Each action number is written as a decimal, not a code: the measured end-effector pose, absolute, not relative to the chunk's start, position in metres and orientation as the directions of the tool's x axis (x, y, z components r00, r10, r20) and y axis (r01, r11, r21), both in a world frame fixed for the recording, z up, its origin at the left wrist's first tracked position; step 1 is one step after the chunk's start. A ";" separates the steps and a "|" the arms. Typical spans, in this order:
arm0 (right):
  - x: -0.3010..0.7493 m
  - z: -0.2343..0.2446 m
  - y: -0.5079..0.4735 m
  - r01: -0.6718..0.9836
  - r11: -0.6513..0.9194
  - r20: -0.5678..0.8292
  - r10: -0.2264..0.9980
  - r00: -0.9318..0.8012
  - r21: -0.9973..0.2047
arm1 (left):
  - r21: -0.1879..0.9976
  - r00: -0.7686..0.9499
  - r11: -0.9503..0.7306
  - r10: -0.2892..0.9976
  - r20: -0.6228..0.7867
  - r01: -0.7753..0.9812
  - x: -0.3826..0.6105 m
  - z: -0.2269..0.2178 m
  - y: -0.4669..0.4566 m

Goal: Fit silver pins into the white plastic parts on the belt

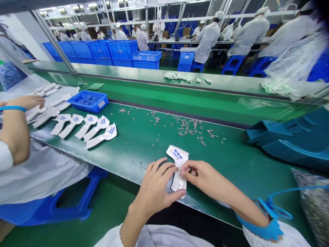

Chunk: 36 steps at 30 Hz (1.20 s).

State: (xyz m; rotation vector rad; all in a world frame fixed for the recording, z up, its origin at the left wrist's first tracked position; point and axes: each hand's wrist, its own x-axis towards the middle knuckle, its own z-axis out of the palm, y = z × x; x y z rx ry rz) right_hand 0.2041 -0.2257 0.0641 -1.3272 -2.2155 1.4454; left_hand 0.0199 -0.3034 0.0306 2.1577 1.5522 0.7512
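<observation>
A white curved plastic housing half (pixel 178 165) with blue pieces at its wider far end lies on the green bench before me. My left hand (pixel 157 187) grips its lower part, fingers along the left side and thumb across the near end. My right hand (pixel 199 173) is over the middle of the housing, thumb and forefinger pinched together at its surface. Whatever is between those fingertips is hidden or too small to make out. Beyond my hands, many small metal screws (pixel 189 126) are scattered on the bench.
Several similar white housings (pixel 101 135) lie in a row to the left, near a blue bin (pixel 88 101) of small blue parts. A co-worker's arm (pixel 19 127) reaches in there. At right are a teal plastic tray (pixel 288 137) and a clear bag (pixel 313 202) of small parts.
</observation>
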 end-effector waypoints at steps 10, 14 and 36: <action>0.203 0.068 -0.230 0.650 0.179 -0.282 0.794 -0.539 -0.739 | 0.534 0.208 -0.312 0.947 0.246 0.786 0.028 0.025 -0.303; 0.202 0.071 -0.231 0.647 0.192 -0.276 0.789 -0.549 -0.738 | 0.530 0.205 -0.303 0.949 0.238 0.792 0.028 0.025 -0.303; 0.199 0.072 -0.219 0.767 0.255 -0.361 0.766 -0.532 -0.589 | 0.544 0.216 -0.307 0.950 0.225 0.781 0.031 0.024 -0.302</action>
